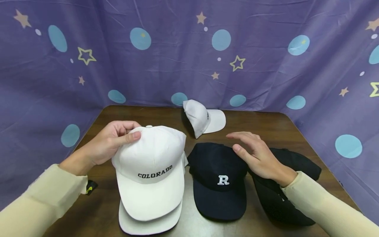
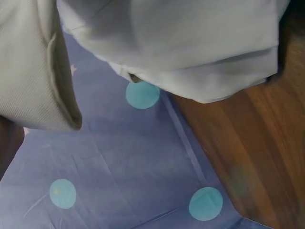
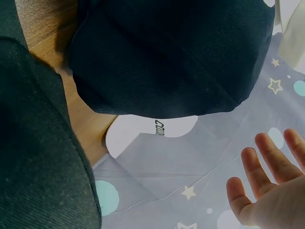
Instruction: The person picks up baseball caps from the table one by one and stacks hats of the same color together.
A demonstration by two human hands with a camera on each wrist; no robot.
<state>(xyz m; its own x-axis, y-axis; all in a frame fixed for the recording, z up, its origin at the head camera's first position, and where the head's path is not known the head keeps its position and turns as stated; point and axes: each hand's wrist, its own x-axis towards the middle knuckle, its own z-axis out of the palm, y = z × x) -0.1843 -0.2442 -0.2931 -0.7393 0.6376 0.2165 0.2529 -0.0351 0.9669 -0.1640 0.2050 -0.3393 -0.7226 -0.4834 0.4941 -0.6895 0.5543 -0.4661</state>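
Observation:
At the left, my left hand (image 1: 111, 141) pinches the crown of a white baseball cap (image 1: 151, 154) lettered COLORADO, thumb in front. This cap sits over another white cap (image 1: 148, 228), whose brim shows beneath. Pale cap fabric (image 2: 181, 38) fills the top of the left wrist view, where the left fingers are hidden. My right hand (image 1: 257, 156) hovers beside a dark baseball cap (image 1: 219, 164) with a white R, its fingers extended and holding nothing. In the right wrist view the right hand (image 3: 271, 186) shows spread fingers apart from the dark caps.
Farther back on the wooden table (image 1: 142, 113), a white cap (image 1: 198, 118) lies tipped, brim to the right. Black caps (image 1: 293, 164) lie under and beside the right forearm. A small black item (image 1: 91, 187) lies by the left sleeve. A patterned purple curtain (image 1: 177, 65) surrounds the table.

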